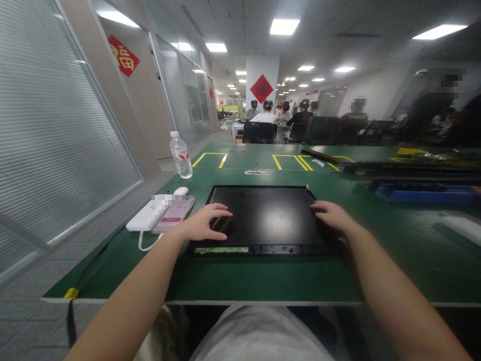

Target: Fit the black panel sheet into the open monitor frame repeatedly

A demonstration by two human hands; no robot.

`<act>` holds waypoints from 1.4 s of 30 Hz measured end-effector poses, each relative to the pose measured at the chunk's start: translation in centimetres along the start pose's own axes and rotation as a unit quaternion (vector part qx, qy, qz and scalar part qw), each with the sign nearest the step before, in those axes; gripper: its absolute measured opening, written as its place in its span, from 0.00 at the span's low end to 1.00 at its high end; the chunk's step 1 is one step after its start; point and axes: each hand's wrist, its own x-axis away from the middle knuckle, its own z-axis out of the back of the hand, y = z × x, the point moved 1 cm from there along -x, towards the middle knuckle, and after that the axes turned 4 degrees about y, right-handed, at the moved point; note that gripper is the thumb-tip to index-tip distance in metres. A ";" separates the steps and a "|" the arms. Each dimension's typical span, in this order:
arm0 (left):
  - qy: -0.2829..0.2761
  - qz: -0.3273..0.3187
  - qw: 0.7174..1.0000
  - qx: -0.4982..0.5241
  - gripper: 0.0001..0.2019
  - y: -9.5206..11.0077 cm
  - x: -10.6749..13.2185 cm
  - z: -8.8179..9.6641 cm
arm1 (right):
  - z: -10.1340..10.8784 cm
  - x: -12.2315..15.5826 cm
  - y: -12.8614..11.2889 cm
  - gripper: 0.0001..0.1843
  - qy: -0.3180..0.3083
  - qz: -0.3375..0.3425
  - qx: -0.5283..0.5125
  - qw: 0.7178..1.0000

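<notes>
A black flat display panel point(263, 215) lies on the green table, its dark glossy face up with a bright reflection. Along its near edge, at the left, runs a narrow green circuit board point(221, 249). My left hand point(203, 223) is over the panel's left edge, its fingers and thumb spread apart. At the right edge, my right hand point(332, 215) reaches in with fingers stretched out over the frame; its thumb is not clearly visible. Whether either hand presses on the panel I cannot tell.
On the left are a water bottle point(181, 156), a white power bank point(148, 214) cabled to a phone point(175, 214), and a white mouse point(181, 191). Dark strips point(409, 170) and a blue piece point(413, 193) lie at the right. Yellow tape marks the green table point(263, 281). People sit beyond.
</notes>
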 end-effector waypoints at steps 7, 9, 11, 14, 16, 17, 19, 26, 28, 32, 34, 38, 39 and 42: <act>-0.035 0.020 0.999 -0.002 0.35 -0.3 0.4 0.1 | -0.3 0.0 0.2 0.24 -0.016 -0.015 -0.019 1.000; -0.049 0.034 0.998 -0.002 0.37 -0.5 0.6 0.3 | -0.3 0.1 -0.1 0.24 -0.019 -0.015 -0.015 1.000; -0.064 0.037 0.997 0.006 0.38 -0.6 0.8 0.5 | -0.3 0.2 -0.4 0.24 -0.020 -0.011 -0.007 1.000; -0.077 0.035 0.996 0.017 0.40 -0.6 1.1 1.0 | -0.2 0.4 -0.8 0.25 -0.017 -0.001 0.001 1.000; -0.083 0.037 0.996 0.020 0.42 -0.6 1.2 1.3 | -0.2 0.4 -0.9 0.25 -0.013 0.004 0.003 1.000; -0.085 0.039 0.995 0.019 0.43 -0.7 1.3 1.5 | -0.3 0.4 -0.8 0.25 -0.012 0.004 0.004 1.000; -0.090 0.042 0.995 0.019 0.45 -0.8 1.4 1.8 | -0.4 0.3 -0.7 0.24 -0.008 0.004 0.004 1.000; -0.075 0.017 0.997 0.027 0.45 -0.6 1.3 1.8 | -0.8 0.1 -0.4 0.24 0.001 0.028 0.017 0.999; -0.068 0.006 0.997 0.028 0.44 -0.5 1.2 1.7 | -0.8 0.0 -0.3 0.24 0.004 0.023 0.018 1.000; -0.062 -0.002 0.997 0.035 0.44 -0.5 1.2 1.6 | -0.8 0.0 0.0 0.24 0.001 0.012 0.020 1.000; -0.066 0.001 0.997 0.039 0.43 -0.5 1.3 1.5 | -0.8 0.0 0.1 0.24 -0.004 0.006 0.018 1.000; -0.049 0.032 0.998 0.035 0.38 -0.7 1.1 1.1 | -0.8 -0.1 0.3 0.23 0.001 0.000 0.005 1.000; -0.033 0.043 0.998 0.028 0.35 -0.9 1.0 0.9 | -0.8 -0.1 0.3 0.22 0.004 -0.001 0.000 1.000; 0.038 0.069 0.997 -0.015 0.26 -1.7 0.4 0.2 | -0.7 0.0 0.1 0.22 0.010 -0.010 -0.012 1.000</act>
